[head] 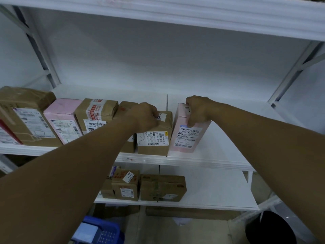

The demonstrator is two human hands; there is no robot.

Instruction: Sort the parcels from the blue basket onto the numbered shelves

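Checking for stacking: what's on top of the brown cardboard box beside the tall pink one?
Only the left hand rests on the brown cardboard box, partly covering a white sticker. No parcel lies on it. What lies under the hand cannot be seen.

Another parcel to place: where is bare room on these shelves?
Middle shelf: bare from the pink box in the right hand to the right post. Lower shelf: bare right of the brown box. Left of the pink box is crowded.
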